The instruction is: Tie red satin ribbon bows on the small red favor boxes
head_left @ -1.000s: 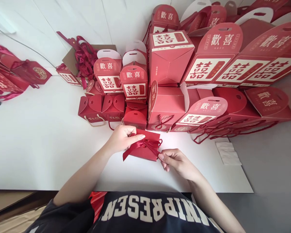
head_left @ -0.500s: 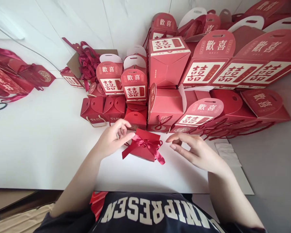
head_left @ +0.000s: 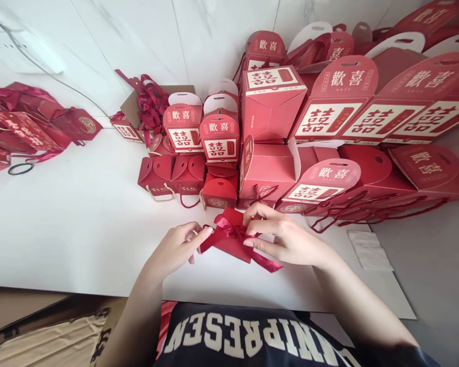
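One white tabletop [head_left: 80, 229], marbled wall [head_left: 218, 41].

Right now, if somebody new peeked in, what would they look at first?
Probably the rows of red-and-white cardboard boxes, stacked along the back right of the white table. Next, perhaps the shiny crimson ribbon bow on the small red box, between the left hand and right hand. Back left, crimson ribbons spill from an open cardboard box by the wall.
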The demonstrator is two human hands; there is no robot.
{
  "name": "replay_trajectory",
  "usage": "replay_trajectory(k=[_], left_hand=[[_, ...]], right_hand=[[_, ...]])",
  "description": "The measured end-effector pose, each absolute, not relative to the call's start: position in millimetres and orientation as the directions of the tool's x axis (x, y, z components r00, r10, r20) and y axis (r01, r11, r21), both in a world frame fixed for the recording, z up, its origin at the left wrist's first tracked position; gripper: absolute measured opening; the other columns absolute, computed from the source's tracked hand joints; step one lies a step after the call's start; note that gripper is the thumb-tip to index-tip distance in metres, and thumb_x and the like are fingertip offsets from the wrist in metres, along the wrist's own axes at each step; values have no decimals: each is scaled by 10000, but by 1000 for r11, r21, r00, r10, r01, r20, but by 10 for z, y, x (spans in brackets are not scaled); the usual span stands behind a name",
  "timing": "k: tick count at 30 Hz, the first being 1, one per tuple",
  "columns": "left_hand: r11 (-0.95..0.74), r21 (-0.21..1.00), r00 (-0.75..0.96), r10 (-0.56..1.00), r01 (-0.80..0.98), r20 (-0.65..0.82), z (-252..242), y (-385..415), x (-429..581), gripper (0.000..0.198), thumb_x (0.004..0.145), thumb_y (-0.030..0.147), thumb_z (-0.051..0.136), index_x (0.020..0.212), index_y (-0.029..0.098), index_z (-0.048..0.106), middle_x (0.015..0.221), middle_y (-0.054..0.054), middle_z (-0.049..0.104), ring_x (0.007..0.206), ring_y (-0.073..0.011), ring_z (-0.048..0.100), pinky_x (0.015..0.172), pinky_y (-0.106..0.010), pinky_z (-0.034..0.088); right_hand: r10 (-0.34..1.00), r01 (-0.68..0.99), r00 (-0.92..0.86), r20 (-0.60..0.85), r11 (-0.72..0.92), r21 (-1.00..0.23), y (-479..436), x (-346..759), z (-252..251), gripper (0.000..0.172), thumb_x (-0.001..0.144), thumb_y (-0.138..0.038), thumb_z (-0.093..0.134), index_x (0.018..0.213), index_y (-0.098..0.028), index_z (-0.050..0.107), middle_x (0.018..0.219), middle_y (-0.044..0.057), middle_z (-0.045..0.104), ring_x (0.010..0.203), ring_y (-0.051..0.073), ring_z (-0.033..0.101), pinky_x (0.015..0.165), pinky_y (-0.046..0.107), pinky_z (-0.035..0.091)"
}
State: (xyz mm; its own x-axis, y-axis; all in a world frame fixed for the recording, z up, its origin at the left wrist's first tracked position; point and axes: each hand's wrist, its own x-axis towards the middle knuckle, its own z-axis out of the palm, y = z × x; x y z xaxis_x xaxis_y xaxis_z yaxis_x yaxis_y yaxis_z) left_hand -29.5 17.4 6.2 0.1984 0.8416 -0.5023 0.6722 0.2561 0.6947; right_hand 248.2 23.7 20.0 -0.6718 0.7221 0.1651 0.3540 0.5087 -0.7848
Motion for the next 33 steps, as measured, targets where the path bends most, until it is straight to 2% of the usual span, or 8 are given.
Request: replay_trajectory(k=[3, 7, 12, 16, 19, 23, 27, 33], left_hand=[[263, 746, 244, 834, 612, -494, -33, 223, -284, 444, 888, 642, 496, 871, 208, 588, 653, 40, 613, 521, -133, 599, 636, -265, 433], [275, 842, 380, 797, 463, -469, -97, 246, -245, 440, 904, 597, 512, 771, 180, 561, 688, 18, 623, 523, -106, 561, 567, -238, 406], [326, 865, 451, 751, 382, -482, -67, 204, -182, 442, 899, 557, 553, 705, 160, 563, 622, 4, 625, 514, -102, 567, 496, -212, 351], [385, 826, 418, 725, 412, -547, -4, 132, -102, 409, 850, 561, 615, 772, 160, 627, 700, -41, 705, 608, -162, 658, 532, -229, 419], [384, 795, 375, 728, 470, -574, 61, 50, -34, 414, 824, 557, 639, 754, 150, 667, 737, -61, 719, 685, -194, 675, 611, -265, 480], [271, 800, 371, 775, 535, -511, 123, -9, 7, 376, 840, 479, 638, 656, 152, 655, 682, -30, 682, 639, -162, 619, 610, -260, 443], [288, 848, 294, 847, 445, -442, 125, 67, -33, 340, 875, 468, 609, 714, 169, 617, 670, -10, 671, 748, -194, 682, 689, -267, 471], [362, 833, 306, 808, 418, -504, 22, 96, -21, 400, 853, 551, 617, 811, 159, 682, 839, -85, 761, 808, -243, 727, 729, -324, 552]], right_hand=[[718, 254, -677, 163, 436, -863, 283, 2476, 151, 219, 959, -303, 591, 784, -171, 591, 942, 44, 554, 817, 132, 552, 772, 256, 440], [741, 138, -664, 101, 254, -957, 342, 2523, 34, 295, 960, -343, 586, 730, -161, 569, 728, 3, 555, 675, 112, 494, 635, 233, 396], [812, 155, -583, 19, 134, -979, 320, 2557, -11, 318, 929, -393, 624, 729, -149, 587, 686, -6, 562, 632, 103, 463, 588, 229, 360], [864, 142, -503, 14, 98, -985, 298, 2559, -24, 337, 925, -403, 627, 705, -151, 584, 675, -5, 565, 621, 105, 472, 591, 236, 366], [887, 129, -461, 19, 88, -988, 306, 2583, -53, 323, 915, -409, 640, 719, -156, 592, 668, -9, 562, 606, 105, 476, 587, 242, 371], [896, 114, -442, 42, 102, -988, 330, 2625, -101, 214, 893, -379, 680, 948, -185, 608, 633, -48, 523, 578, 105, 476, 588, 245, 382], [900, 113, -433, 47, 106, -988, 337, 2652, -108, 226, 918, -406, 637, 988, -196, 592, 663, -38, 538, 582, 109, 477, 565, 244, 380], [866, 360, -496, 60, 268, -894, 293, 2682, 25, 196, 903, -377, 654, 965, -196, 613, 857, 26, 667, 717, 144, 582, 667, 264, 441]])
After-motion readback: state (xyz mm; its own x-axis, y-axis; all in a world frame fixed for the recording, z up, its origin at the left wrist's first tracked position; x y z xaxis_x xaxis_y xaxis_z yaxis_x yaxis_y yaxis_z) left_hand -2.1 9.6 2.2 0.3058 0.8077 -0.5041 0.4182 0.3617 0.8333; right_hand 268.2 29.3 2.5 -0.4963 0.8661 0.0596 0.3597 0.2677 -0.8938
